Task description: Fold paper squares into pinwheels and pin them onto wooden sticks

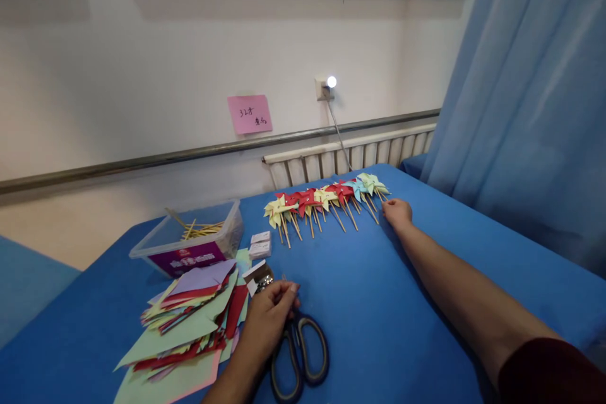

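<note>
A blue table (379, 303) is taken as the reference. On its far left part, a clear plastic box (189, 237) containing wooden sticks (201, 229) is seen. Nearer than the box, a loose stack of coloured paper sheets (189, 322) in green, red and lilac is spread at the table's left near edge. Two small white packets (260, 245) are noted just right of the box.

The left hand (269, 322) is recorded at the right edge of the paper stack, resting on the table with fingers curled narrowly; the fingertips are placed at a small open box of pins (258, 278), and whether anything is pinched cannot be told. Black-handled scissors (298, 353) lie under and just beside this hand.

Toward the table's far edge, a row of paper pinwheels (326, 199) on wooden sticks is laid out, yellow, red, pale blue and pale green. The right hand (396, 211) is extended to the row's right end, fingers loosely closed, touching the last stick.
</note>
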### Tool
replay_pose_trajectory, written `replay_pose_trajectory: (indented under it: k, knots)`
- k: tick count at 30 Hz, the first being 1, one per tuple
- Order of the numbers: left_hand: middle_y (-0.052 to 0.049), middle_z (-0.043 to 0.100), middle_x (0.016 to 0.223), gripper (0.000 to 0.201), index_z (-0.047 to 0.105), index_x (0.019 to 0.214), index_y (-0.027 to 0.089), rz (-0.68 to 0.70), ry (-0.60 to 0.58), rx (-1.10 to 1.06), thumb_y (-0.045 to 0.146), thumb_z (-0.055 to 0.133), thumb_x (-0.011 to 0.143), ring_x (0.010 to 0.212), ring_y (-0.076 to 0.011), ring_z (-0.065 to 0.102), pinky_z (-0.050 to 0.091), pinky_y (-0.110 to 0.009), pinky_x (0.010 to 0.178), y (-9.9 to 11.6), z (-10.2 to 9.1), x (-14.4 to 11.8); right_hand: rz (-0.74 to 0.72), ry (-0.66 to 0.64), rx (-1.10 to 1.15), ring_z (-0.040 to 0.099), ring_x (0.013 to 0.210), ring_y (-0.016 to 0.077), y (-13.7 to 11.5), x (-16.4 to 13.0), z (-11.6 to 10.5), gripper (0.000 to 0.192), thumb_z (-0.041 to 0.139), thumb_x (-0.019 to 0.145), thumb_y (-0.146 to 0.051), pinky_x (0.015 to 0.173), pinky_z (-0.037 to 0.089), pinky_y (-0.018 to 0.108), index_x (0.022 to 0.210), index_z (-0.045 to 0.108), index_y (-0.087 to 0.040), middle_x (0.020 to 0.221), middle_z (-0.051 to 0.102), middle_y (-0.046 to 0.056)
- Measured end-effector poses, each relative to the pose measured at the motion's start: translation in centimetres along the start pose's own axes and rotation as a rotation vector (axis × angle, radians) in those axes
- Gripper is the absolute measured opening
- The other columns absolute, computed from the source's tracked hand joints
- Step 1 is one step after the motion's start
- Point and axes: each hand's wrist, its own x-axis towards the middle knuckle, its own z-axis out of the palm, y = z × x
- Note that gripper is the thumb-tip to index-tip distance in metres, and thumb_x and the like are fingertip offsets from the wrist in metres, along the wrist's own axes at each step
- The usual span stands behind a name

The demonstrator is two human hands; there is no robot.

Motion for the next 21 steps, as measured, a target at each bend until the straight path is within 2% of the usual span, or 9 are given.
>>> replay_pose_trajectory:
  k: [4, 7, 16, 21]
  knots:
    - [-0.003, 0.064, 0.064, 0.037, 0.067, 0.077, 0.017, -0.018, -0.019, 0.003, 0.053, 0.063, 0.071, 0.057, -0.0171, 0.054, 0.041, -0.028, 0.057, -0.1, -0.1, 0.1, 0.034, 0.001, -0.076, 0.067, 0.077, 0.0255, 0.6, 1.0, 0.8, 0.021, 0.055, 0.077, -0.023, 0.065, 0.046, 0.029, 0.075, 0.074, -0.014, 0.075, 0.073, 0.013]
    - [-0.004, 0.065, 0.066, 0.035, 0.068, 0.079, 0.017, -0.007, -0.025, 0.022, 0.051, 0.063, 0.072, 0.060, -0.0180, 0.055, 0.042, -0.029, 0.059, -0.4, -0.1, 0.2, 0.027, 0.000, -0.104, 0.067, 0.084, 0.0264, 0.9, 1.2, 1.0, 0.019, 0.057, 0.075, -0.021, 0.070, 0.046, 0.030, 0.078, 0.075, -0.016, 0.082, 0.074, 0.014]
    - [-0.004, 0.067, 0.068, 0.034, 0.069, 0.080, 0.018, 0.030, -0.044, 0.056, 0.051, 0.063, 0.073, 0.062, -0.0189, 0.057, 0.041, -0.028, 0.059, -1.4, -0.1, 0.5, 0.056, -0.001, -0.091, 0.066, 0.085, 0.0287, 1.1, 0.9, 0.6, 0.016, 0.059, 0.073, -0.020, 0.073, 0.047, 0.034, 0.080, 0.072, -0.016, 0.084, 0.072, 0.014]
    - [-0.005, 0.068, 0.068, 0.034, 0.068, 0.082, 0.017, 0.052, -0.039, 0.061, 0.049, 0.062, 0.075, 0.060, -0.0185, 0.058, 0.042, -0.028, 0.059, -1.5, 0.1, 0.5, 0.124, 0.047, -0.027, 0.064, 0.088, 0.0301, 1.0, -0.1, -0.6, 0.021, 0.060, 0.073, -0.021, 0.076, 0.046, 0.037, 0.092, 0.067, -0.013, 0.088, 0.069, 0.016]
